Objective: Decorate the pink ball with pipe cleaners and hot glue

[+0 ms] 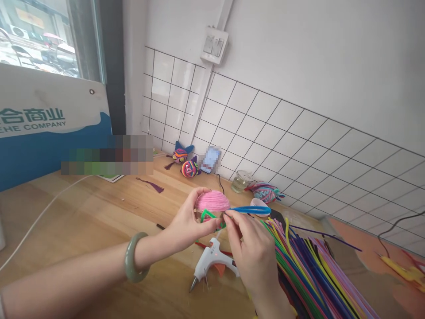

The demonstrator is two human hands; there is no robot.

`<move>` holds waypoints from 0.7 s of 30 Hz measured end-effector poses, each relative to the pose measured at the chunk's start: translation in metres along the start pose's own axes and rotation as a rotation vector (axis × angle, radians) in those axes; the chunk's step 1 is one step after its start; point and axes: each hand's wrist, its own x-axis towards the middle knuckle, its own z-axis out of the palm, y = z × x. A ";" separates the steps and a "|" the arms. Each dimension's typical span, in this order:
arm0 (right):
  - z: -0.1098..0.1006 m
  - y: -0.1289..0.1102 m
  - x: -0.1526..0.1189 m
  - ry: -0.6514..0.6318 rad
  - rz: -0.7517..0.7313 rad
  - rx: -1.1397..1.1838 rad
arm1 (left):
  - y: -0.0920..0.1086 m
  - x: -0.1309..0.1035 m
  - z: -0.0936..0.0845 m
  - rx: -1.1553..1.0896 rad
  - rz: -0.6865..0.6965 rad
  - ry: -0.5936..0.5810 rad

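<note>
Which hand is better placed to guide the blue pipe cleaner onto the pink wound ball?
Probably the right hand: its fingertips already pinch the blue fuzzy pipe cleaner at the ball's edge. The left hand is occupied gripping the pink wound ball.

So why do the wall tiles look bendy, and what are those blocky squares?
Head view: the wide lens curves the white tiled wall; pixelated patches hide things on the wooden table; daylight from the window is soft; the left hand holding the pink yarn-wrapped ball looks sharp.
</note>
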 end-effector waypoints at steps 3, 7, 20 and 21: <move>0.002 -0.001 -0.001 -0.015 -0.027 -0.106 | 0.002 -0.002 0.001 0.123 0.050 0.049; 0.004 0.001 -0.004 -0.051 -0.051 -0.187 | 0.001 -0.004 0.001 0.232 0.081 0.055; -0.058 0.006 -0.006 -0.375 0.758 1.093 | 0.001 0.015 -0.011 -0.205 -0.269 0.101; -0.064 0.006 -0.008 -0.357 0.756 1.185 | -0.001 0.017 -0.013 -0.265 -0.301 0.087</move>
